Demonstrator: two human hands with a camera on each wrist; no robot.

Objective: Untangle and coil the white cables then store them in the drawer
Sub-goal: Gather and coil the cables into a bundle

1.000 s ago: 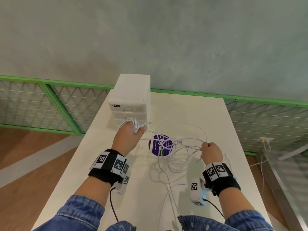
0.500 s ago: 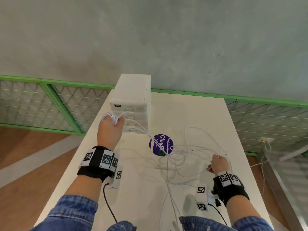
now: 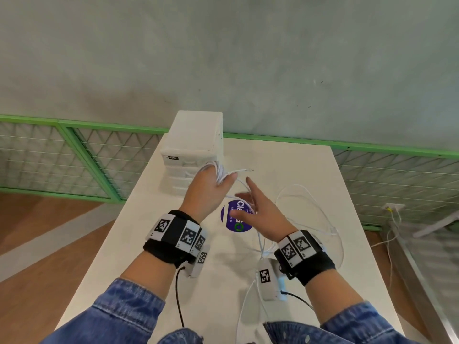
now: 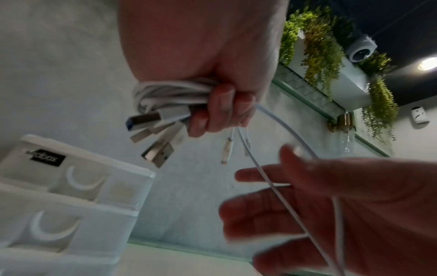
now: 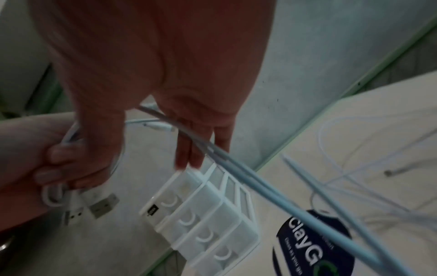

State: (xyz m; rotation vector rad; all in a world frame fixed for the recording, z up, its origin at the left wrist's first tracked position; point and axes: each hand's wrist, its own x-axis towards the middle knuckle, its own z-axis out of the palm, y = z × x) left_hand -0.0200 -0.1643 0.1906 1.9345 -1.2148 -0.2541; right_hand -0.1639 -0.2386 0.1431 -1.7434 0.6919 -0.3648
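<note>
The right hand [image 4: 331, 205] is motion-blurred, so its contact with the white cable [image 4: 283, 130] looks uncertain.

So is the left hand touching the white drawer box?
Apart. The left wrist view shows the left hand gripping the cable coil in the air above the drawer box.

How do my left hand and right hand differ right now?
The left hand is curled around a cable bundle, plugs sticking out; the right hand is spread with straight fingers, one cable crossing them. The left hand is up by the drawer unit; the right is over the purple sticker. Both wear tagged wristbands.
</note>
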